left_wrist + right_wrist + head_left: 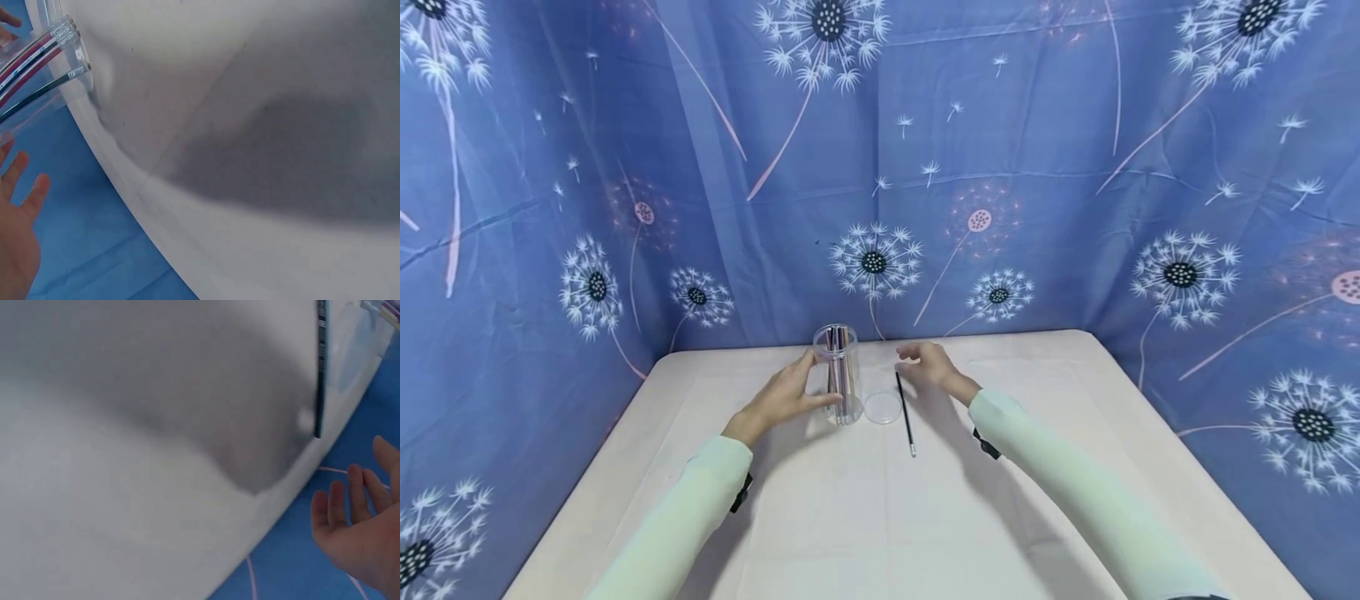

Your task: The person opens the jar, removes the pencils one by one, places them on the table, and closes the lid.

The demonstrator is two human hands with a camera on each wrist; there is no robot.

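A clear cylindrical container (837, 375) holding several pencils (37, 69) stands near the table's back edge. The left hand (785, 392) is beside it, thumb and fingers spread around its left side; contact is unclear. To the container's right lies a round clear lid (883, 408). A dark pencil (906, 417) with a white end toward the front rests on the table, also in the right wrist view (321, 375). The right hand (928, 367) is by the pencil's far end, fingers loosely bent, holding nothing.
A pale cloth covers the table (835, 517). Blue curtains (925, 150) with dandelion prints hang behind the table and at both sides. The hands' shadows fall on the tabletop.
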